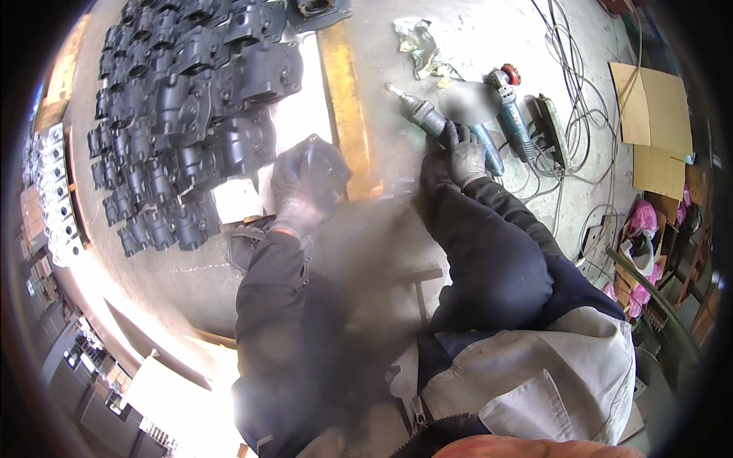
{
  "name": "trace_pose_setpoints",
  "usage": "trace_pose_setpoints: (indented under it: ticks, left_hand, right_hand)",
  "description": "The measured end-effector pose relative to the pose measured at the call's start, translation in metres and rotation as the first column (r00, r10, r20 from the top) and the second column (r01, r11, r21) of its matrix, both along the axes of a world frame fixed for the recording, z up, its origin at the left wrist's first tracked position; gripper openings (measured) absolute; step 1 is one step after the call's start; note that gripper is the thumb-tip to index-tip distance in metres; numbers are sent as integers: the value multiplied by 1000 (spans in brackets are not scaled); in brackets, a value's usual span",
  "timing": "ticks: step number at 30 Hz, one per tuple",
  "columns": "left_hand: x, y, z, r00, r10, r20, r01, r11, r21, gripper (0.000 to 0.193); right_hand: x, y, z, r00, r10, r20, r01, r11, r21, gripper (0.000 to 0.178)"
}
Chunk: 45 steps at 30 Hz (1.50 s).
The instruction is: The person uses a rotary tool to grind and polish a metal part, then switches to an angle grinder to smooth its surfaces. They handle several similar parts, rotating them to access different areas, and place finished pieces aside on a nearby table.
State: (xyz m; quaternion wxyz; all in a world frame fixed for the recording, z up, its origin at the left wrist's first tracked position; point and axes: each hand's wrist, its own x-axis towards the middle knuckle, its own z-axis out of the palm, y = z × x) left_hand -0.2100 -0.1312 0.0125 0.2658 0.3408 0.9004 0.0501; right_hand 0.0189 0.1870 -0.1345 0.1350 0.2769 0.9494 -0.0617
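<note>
My left hand [299, 204], in a grey glove, is closed on a black metal casting [327, 169] beside a yellow-painted bar. The casting looks like the others in the rows to its left. My right hand [467, 159], also gloved, reaches past my right knee to a straight grinder [424, 114] lying on the floor. Its fingers curl over the rear of the tool's body, which they partly hide. Right beside that hand lies a second tool with a teal body [490, 151]; its front end is smeared by a blur.
Rows of black castings [187, 107] fill the upper left. An angle grinder [518, 122] with a red disc, a power strip [551, 131] and looped cables [584, 114] lie at right. A crumpled rag [418, 46] lies beyond the tools. Flattened cardboard [649, 107] stands far right.
</note>
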Motion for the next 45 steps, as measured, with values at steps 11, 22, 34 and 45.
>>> trace_pose_setpoints:
  ticks: [11, 22, 34, 45]
  left_hand:
    - [58, 19, 48, 950, -11, -314, 34, 997, 65, 118]
    - [166, 92, -26, 64, 33, 997, -986, 157, 58, 70]
    - [156, 145, -8, -322, -541, 777, -868, -158, -470, 54]
    - [161, 113, -44, -129, -569, 812, -902, -274, -335, 56]
  right_hand:
    - [-2, 7, -9, 993, -117, 34, 120, 990, -76, 63]
    - [-8, 60, 151, 968, -242, -62, 99, 601, -793, 58]
    - [-63, 1, 320, 850, 492, -190, -479, 571, -667, 67]
    - [-94, -58, 309, 769, 638, 29, -532, 665, -524, 74]
